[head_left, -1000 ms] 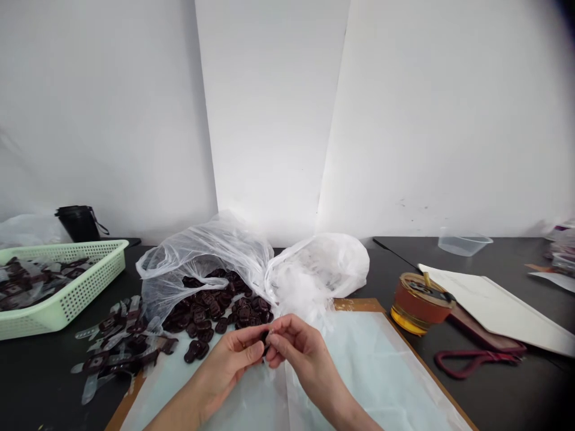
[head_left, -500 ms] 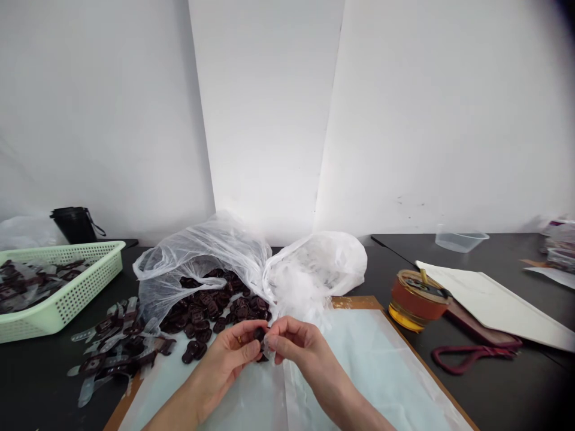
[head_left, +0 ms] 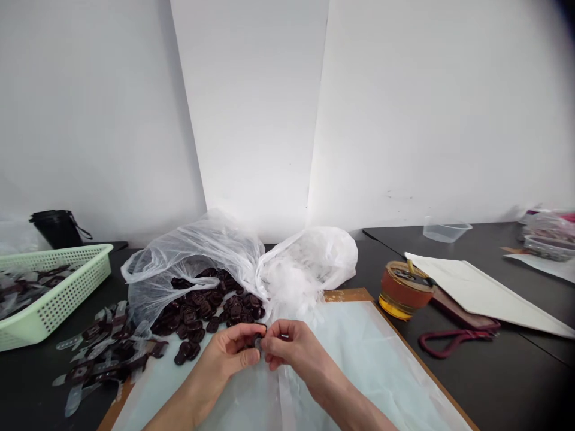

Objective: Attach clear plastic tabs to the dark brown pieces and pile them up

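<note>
Head view | left hand [head_left: 227, 350], right hand [head_left: 291, 348] pinching | small dark piece [head_left: 257, 342] held between them | above pale sheet [head_left: 359, 365]

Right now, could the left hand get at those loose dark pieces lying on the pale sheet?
Probably yes. The loose dark pieces lie right beside the left hand, with nothing between them, though its fingers are pinching a small dark piece with the right hand.
</note>
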`<control>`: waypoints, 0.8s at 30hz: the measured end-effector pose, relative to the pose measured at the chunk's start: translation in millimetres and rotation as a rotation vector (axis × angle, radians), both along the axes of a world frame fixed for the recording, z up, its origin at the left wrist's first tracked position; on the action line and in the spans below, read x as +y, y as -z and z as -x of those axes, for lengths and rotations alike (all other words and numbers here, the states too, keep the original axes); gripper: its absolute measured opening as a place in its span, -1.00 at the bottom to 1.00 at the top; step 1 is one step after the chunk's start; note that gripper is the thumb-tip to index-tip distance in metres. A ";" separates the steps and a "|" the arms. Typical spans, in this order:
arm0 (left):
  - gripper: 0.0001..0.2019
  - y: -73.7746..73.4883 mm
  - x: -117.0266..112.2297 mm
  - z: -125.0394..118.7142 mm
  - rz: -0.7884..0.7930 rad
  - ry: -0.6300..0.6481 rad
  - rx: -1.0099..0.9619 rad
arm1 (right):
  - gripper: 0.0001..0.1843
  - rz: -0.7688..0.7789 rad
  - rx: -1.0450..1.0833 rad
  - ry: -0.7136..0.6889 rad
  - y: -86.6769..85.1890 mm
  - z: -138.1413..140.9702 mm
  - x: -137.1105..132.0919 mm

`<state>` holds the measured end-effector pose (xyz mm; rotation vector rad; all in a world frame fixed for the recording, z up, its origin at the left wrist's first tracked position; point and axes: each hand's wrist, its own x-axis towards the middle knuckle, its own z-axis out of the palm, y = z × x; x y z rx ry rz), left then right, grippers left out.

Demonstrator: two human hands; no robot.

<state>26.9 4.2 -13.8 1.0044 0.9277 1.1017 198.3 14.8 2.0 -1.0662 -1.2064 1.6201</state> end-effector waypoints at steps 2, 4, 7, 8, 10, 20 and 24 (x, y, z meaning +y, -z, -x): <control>-0.62 1.2 0.6 -0.6 -0.013 0.003 0.013 | -0.88 0.001 -0.012 0.004 0.6 0.7 0.1; -0.62 1.8 1.0 -1.1 -0.030 0.009 0.020 | -0.90 -0.002 -0.020 0.014 1.0 1.7 0.1; -0.64 1.4 0.8 -1.6 -0.057 0.017 0.032 | -0.94 -0.013 -0.023 0.032 1.7 2.9 -0.2; -0.64 0.9 0.6 -1.8 -0.064 0.021 0.032 | -0.95 -0.015 -0.023 0.034 1.9 3.1 -0.3; -0.65 -0.6 0.1 -2.2 -0.072 0.027 0.040 | -0.96 -0.023 -0.027 0.036 2.1 3.2 -0.4; -0.66 -5.2 -0.6 -2.6 -0.140 0.055 0.090 | -0.93 -0.034 -0.050 0.021 -0.8 1.5 1.0; -0.65 -5.1 -0.7 -2.4 -0.129 0.040 0.086 | -0.91 -0.062 -0.064 0.020 0.5 2.8 1.1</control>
